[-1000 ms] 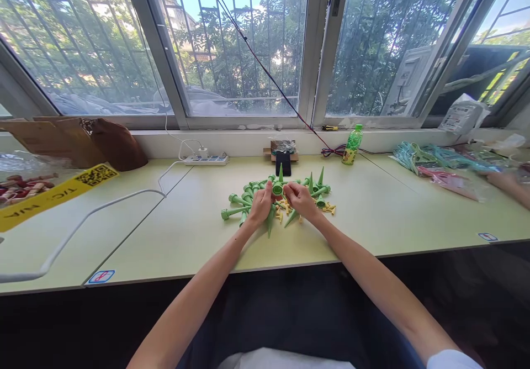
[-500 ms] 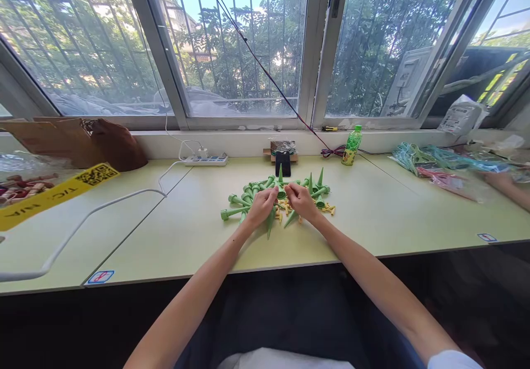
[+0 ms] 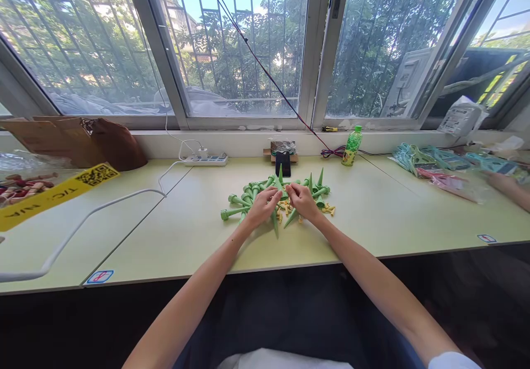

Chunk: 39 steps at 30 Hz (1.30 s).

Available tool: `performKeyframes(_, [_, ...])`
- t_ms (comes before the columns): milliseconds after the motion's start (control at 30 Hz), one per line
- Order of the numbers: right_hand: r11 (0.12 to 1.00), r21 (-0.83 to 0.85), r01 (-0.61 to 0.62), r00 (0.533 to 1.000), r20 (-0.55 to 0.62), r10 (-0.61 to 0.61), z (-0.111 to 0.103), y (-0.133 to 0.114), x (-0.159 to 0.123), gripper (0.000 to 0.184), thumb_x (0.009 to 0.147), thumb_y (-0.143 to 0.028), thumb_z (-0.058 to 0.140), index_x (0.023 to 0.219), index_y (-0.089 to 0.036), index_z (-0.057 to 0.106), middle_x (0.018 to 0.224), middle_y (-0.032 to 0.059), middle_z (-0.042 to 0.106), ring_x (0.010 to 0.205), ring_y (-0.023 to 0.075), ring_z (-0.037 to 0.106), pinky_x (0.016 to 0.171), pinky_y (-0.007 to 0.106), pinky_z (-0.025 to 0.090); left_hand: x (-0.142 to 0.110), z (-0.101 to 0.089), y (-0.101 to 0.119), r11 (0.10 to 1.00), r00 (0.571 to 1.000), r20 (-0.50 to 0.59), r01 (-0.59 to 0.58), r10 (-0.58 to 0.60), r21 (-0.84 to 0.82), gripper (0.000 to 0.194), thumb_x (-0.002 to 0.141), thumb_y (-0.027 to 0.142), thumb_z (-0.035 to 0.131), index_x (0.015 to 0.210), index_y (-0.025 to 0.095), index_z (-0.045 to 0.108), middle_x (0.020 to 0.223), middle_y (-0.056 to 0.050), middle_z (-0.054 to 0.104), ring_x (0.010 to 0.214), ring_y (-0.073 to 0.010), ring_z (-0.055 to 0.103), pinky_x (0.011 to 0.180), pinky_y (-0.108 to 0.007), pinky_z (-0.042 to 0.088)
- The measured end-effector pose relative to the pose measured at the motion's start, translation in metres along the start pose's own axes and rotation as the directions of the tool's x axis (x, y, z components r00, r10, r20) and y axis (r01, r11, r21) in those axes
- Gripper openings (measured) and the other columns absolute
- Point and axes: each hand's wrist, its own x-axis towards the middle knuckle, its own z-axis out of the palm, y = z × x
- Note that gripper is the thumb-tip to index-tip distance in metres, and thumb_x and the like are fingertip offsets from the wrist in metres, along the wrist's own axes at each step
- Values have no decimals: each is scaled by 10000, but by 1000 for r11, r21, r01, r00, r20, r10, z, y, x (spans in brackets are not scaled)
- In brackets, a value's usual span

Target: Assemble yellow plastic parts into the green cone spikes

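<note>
My left hand [image 3: 264, 205] is closed around a green plastic spike [image 3: 275, 225], its pointed end slanting down toward the table's front edge. Close beside it, my right hand [image 3: 303, 201] pinches with thumb and forefinger near the head of that spike; whatever lies between these fingertips is too small to make out. A heap of green plastic spikes [image 3: 247, 191] with wide capped heads spreads behind and to the left of the hands. Small yellow plastic pieces [image 3: 329, 209] lie scattered beneath and right of my hands, partly hidden by them.
Behind the heap are a black phone [image 3: 282, 164] and a small open box [image 3: 276, 147]. A green-capped bottle [image 3: 351, 147] stands at the back right. A power strip [image 3: 207, 161] sits left, its white cable [image 3: 111, 199] crossing the table. At far right, another person's hand [image 3: 507, 183] touches bagged items.
The spike in my left hand has swung so its tip points slightly more to the right. My left fingers have shifted a little. At the far right, the other person's hand has moved slightly.
</note>
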Motion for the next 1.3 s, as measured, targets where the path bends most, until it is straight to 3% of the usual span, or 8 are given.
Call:
performKeyframes(233, [999, -31, 5, 1000, -2, -6, -2, -1, 1, 450, 928, -551, 454, 622, -231, 372, 496, -36, 396, 503, 134, 382, 500, 268, 309, 0, 2, -3, 1000, 999, 42, -13, 14, -18, 364, 971, 417, 449, 761, 155, 589, 889, -76, 591, 804, -173, 566, 675, -276, 475])
performKeyframes(500, [1000, -30, 5, 1000, 3, -4, -1, 0, 1, 446, 924, -548, 453, 620, -229, 382, 499, -35, 396, 499, 130, 372, 501, 269, 302, -2, 5, -6, 998, 998, -9, -55, 55, -36, 195, 942, 308, 526, 949, 165, 659, 1004, -88, 611, 822, -159, 608, 717, -289, 549])
performKeyframes(733, [1000, -11, -12, 1000, 1, 12, 0, 2, 2, 440, 918, -541, 459, 616, -225, 409, 492, -33, 398, 482, 127, 375, 482, 266, 303, -3, 7, -9, 990, 989, -70, -129, 133, 56, 145, 936, 264, 556, 918, 168, 663, 994, -75, 625, 804, -137, 591, 722, -266, 548])
performKeyframes(933, [989, 132, -70, 997, 20, 68, 2, 5, 3, 441, 887, -552, 502, 609, -221, 411, 504, -40, 389, 444, 106, 366, 430, 256, 282, -5, 8, -11, 964, 971, -82, -207, 223, 165, 218, 954, 216, 525, 1117, 201, 670, 1050, -84, 640, 893, -165, 620, 803, -300, 542])
performKeyframes(1100, [923, 331, -196, 980, 111, 168, 2, 1, 3, 427, 836, -541, 569, 607, -226, 395, 472, -79, 299, 366, 74, 279, 365, 244, 194, -6, 7, -16, 937, 948, -98, -279, 304, 211, 333, 978, 214, 474, 1280, 233, 613, 1113, -108, 619, 925, -175, 650, 802, -312, 564])
performKeyframes(1300, [859, 442, -259, 964, 174, 201, 2, -3, 4, 453, 806, -580, 625, 641, -233, 385, 469, -105, 235, 338, 57, 212, 343, 235, 133, -5, 9, -17, 938, 950, -125, -253, 288, 238, 329, 982, 233, 468, 1277, 242, 615, 1145, -108, 615, 1007, -185, 642, 827, -308, 567])
